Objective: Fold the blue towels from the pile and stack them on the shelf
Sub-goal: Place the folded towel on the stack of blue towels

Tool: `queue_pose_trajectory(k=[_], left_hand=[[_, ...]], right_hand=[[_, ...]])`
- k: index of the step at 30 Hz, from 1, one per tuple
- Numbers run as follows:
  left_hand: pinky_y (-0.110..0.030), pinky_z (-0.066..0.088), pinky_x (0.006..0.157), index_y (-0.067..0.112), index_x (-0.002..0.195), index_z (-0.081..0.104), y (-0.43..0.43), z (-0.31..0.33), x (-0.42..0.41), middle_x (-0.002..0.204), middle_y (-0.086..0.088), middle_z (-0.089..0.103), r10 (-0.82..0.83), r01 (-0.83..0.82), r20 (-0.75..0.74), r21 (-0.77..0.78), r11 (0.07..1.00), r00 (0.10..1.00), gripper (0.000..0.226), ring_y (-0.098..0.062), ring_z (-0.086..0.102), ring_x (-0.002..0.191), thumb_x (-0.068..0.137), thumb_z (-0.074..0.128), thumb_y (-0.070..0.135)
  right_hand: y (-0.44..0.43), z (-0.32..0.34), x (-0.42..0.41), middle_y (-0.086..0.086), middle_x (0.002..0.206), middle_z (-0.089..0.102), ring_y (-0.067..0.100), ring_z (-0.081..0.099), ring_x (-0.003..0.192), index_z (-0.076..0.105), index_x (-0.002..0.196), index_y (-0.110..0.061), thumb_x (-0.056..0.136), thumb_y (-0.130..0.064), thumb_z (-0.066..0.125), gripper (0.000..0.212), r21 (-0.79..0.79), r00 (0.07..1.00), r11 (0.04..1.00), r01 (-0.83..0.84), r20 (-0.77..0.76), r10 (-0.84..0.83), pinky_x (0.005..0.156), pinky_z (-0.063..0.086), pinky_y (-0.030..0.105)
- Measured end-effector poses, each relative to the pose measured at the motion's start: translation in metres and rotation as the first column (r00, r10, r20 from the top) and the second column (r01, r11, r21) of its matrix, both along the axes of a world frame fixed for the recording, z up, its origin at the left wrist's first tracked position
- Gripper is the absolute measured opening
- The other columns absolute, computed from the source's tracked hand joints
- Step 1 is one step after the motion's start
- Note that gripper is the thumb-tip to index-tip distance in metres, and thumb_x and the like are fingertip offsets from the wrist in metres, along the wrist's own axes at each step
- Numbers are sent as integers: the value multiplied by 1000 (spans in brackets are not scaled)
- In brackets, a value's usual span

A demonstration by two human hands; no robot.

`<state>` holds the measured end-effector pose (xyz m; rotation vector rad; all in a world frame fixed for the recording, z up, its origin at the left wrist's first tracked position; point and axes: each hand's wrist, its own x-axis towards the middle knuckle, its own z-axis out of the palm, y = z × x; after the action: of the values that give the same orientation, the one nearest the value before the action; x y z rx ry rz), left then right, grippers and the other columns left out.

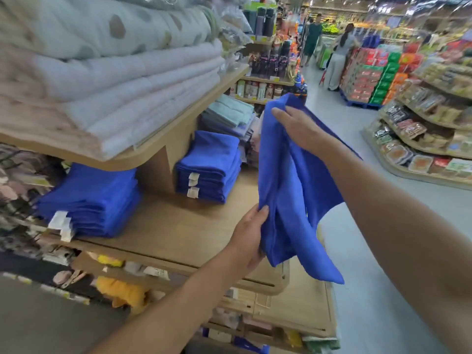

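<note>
A loose blue towel (288, 190) hangs in the air in front of the wooden shelf (178, 226). My right hand (298, 126) grips its top end, fingers wrapped over the cloth. My left hand (251, 236) holds its lower left edge, thumb on the fabric. Two stacks of folded blue towels lie on the shelf: a wide one (89, 203) at the left with white tags, and a taller one (209, 167) further back against the divider.
A higher shelf (143, 154) carries thick pale quilts (115, 80). Pale green towels (229, 111) lie behind the far stack. The aisle floor (383, 290) runs to the right, with two people and shelves of packaged goods (421, 139) beyond.
</note>
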<state>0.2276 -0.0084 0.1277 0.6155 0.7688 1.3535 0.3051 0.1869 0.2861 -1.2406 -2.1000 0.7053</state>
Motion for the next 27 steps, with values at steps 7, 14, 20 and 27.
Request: queue_pose_trajectory(k=[7,14,20,27], left_hand=[[-48,46,103,12,131,64,-29,-59,-48,131,-13,68,80,37,208,-505,862,975,45,-33,61,125,107,36,39],[-53,39,106,0,139,54,-42,-85,-59,135,-27,61,117,68,307,-530,845,945,55,-41,55,126,109,25,35],[-31,57,67,7,113,65,-44,-92,-72,100,-15,74,-54,-143,-325,-551,822,944,36,-19,72,84,101,50,38],[-32,46,93,20,112,66,22,-62,-82,110,7,64,449,5,-893,449,893,8,25,-19,58,101,89,64,13]], right_hand=[[-62,-139,-14,1,86,75,17,70,74,71,88,-15,98,-32,61,22,-236,917,949,-210,289,275,75,51,32],[-186,-229,31,-20,101,63,-6,56,100,66,103,-36,73,-63,75,42,-138,839,893,-428,306,449,85,45,13],[-215,-258,36,-10,73,63,2,52,66,66,89,-32,86,-26,61,8,-304,953,904,-299,-47,300,64,46,28],[-232,-263,41,-14,62,40,5,37,61,53,70,-23,89,-30,59,21,-420,965,869,-262,-109,239,59,35,26]])
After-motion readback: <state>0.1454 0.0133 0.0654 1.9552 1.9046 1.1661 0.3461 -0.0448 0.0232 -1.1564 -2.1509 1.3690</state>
